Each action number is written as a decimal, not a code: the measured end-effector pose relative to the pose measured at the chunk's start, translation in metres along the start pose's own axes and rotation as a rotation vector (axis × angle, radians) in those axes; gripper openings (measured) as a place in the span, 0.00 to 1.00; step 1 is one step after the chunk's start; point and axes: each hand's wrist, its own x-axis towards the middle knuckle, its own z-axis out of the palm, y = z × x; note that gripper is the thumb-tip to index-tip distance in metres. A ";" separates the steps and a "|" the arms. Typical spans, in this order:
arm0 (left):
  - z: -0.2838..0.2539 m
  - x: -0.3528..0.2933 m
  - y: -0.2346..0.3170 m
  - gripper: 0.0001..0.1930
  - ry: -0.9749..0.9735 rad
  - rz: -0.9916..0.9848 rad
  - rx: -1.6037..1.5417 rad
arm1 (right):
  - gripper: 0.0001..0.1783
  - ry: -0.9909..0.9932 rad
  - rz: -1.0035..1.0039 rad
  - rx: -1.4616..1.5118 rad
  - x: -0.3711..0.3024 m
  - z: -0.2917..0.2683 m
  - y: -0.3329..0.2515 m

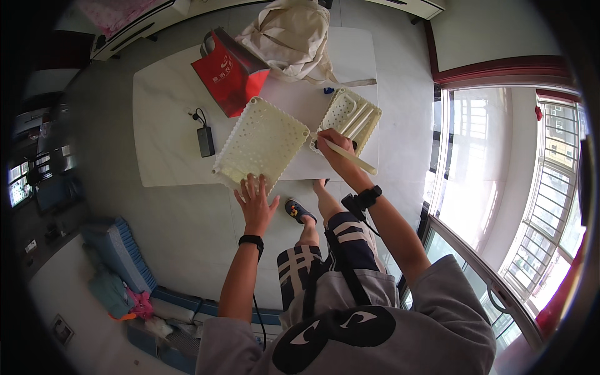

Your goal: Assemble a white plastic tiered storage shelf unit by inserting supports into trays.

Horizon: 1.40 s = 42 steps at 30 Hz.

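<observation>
A pale cream perforated plastic shelf tray (262,140) with a scalloped rim lies tilted at the near edge of the white table. My left hand (254,203) rests on its near corner, fingers stretched out and apart. Just right of the tray, my right hand (336,150) is closed around a cream plastic tube (353,157), which slants down to the right. Its far end reaches the tray's right corner, though my fingers hide whether they touch. Beneath and beyond that hand sits a second perforated tray (335,106) with several similar tubes (359,122) in it.
On the white table (165,119) stand a red bag (228,75) and a beige backpack (290,37) at the far side. A black power adapter (205,142) with a cable lies left. A small blue piece (329,90) is near the second tray. Glass doors (475,169) are at right.
</observation>
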 end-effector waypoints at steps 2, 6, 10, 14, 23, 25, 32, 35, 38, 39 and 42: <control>0.006 0.003 0.002 0.40 0.005 -0.006 0.011 | 0.11 -0.003 -0.028 -0.020 0.015 0.006 0.005; 0.009 0.016 -0.002 0.37 0.050 0.002 0.012 | 0.10 -0.019 -0.003 0.024 0.032 0.013 0.009; 0.008 0.019 -0.014 0.36 0.009 -0.022 0.032 | 0.09 -0.061 -0.058 -0.010 0.034 0.018 -0.013; 0.006 0.012 -0.014 0.37 -0.028 -0.032 0.017 | 0.08 -0.154 -0.249 -0.140 0.034 0.016 -0.015; 0.005 0.012 -0.024 0.36 0.013 -0.032 -0.049 | 0.07 -0.249 -0.183 -0.213 0.046 0.023 -0.031; 0.006 0.010 -0.027 0.36 0.004 -0.036 -0.076 | 0.08 -0.286 -0.164 -0.284 0.049 0.029 -0.024; 0.019 0.002 -0.034 0.37 0.038 -0.056 -0.179 | 0.10 -0.186 -0.051 -0.171 0.021 0.050 -0.035; 0.020 0.002 -0.048 0.37 0.051 -0.059 -0.177 | 0.10 -0.172 -0.044 -0.153 0.018 0.062 -0.036; 0.023 0.000 -0.046 0.37 0.063 -0.066 -0.223 | 0.11 -0.119 -0.046 -0.126 0.019 0.063 -0.024; 0.027 -0.003 -0.050 0.37 0.067 -0.060 -0.213 | 0.13 -0.165 -0.029 -0.173 0.016 0.065 -0.036; 0.039 -0.008 -0.059 0.38 0.104 -0.048 -0.181 | 0.14 -0.341 -0.034 -0.232 0.023 0.067 -0.038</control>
